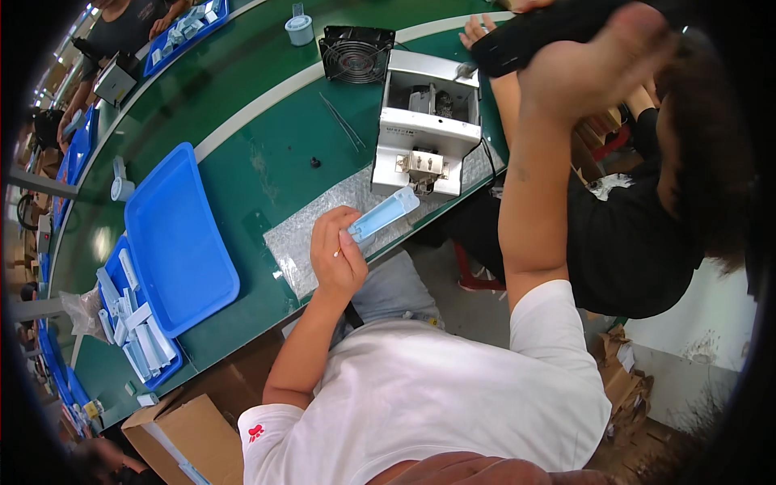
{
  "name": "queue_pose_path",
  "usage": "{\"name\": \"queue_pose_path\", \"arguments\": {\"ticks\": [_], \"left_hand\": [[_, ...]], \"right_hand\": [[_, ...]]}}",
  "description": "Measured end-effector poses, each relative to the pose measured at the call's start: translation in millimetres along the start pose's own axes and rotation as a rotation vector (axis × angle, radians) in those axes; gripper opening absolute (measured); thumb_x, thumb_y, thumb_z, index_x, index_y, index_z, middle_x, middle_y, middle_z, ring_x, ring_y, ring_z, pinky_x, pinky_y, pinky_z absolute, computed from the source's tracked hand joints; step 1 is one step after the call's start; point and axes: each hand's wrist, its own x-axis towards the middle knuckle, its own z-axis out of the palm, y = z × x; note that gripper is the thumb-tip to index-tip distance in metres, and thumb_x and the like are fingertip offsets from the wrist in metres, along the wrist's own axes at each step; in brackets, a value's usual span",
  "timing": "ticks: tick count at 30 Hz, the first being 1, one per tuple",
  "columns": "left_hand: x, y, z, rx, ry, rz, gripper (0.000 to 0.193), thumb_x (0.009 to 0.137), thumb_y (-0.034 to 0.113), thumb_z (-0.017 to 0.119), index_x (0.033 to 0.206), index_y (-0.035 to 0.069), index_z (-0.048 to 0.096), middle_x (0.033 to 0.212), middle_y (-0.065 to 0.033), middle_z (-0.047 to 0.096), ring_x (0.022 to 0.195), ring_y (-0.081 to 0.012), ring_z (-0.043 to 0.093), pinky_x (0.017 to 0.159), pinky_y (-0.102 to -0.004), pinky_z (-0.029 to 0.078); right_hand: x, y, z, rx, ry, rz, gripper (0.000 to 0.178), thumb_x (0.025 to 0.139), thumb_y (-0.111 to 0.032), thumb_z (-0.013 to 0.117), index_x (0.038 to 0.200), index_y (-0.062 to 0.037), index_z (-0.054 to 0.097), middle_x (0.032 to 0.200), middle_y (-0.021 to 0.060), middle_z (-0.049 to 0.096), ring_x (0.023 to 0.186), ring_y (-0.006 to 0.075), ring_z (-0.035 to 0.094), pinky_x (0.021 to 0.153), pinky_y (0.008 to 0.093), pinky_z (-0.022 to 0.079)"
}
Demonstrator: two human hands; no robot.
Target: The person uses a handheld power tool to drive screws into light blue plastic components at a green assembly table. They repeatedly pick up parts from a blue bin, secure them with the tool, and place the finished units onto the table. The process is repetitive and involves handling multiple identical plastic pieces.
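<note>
My left hand (339, 252) is closed around one end of a long, shallow, light blue plastic piece (382, 217), whose rounded far end points at the metal machine. A thin stick with a pale tip shows below my fingers. My right hand (578, 81) is raised at the upper right, blurred and close to the camera. It lies against a long black object (525, 42) whose kind I cannot make out, and its fingers are mostly hidden. Just beyond the blue piece stands the silver metal machine (432, 121) with a small metal fixture (424, 166) at its front.
A bubble-wrap sheet (319, 222) lies under my left hand. Tweezers (343, 123) and a black fan (356, 55) are near the machine. At left, an empty blue tray (179, 234) leans beside another tray (166, 373) of pale blue parts. A co-worker in black (622, 242) sits at right.
</note>
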Motion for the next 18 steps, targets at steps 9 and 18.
{"name": "queue_pose_path", "arguments": {"ticks": [9, 18], "left_hand": [[-2, -1, 2, -0.004, 0.013, -0.008, 0.022, 0.095, 0.004, 0.043, 0.101, -0.003, 0.062, 0.102, -0.0203, 0.066, 0.09, -0.0359, 0.063, 0.081, -0.0417, 0.05], [0, -1, 4, -0.054, 0.034, -0.067, 0.023, 0.097, 0.005, 0.041, 0.101, -0.004, 0.061, 0.101, -0.0215, 0.066, 0.09, -0.0355, 0.064, 0.081, -0.0416, 0.05]], "right_hand": [[4, -41, -10, -0.112, -0.042, 0.187, 0.062, 0.101, -0.062, 0.044, 0.108, -0.0019, 0.055, 0.077, 0.0077, 0.059, 0.056, 0.0143, 0.054, 0.052, 0.0256, 0.049], [-39, -12, 2, -0.064, -0.26, 0.094, 0.057, 0.103, -0.026, 0.057, 0.146, 0.0017, 0.031, 0.089, 0.0086, 0.06, 0.058, 0.0095, 0.056, 0.05, 0.0233, 0.047]]}}
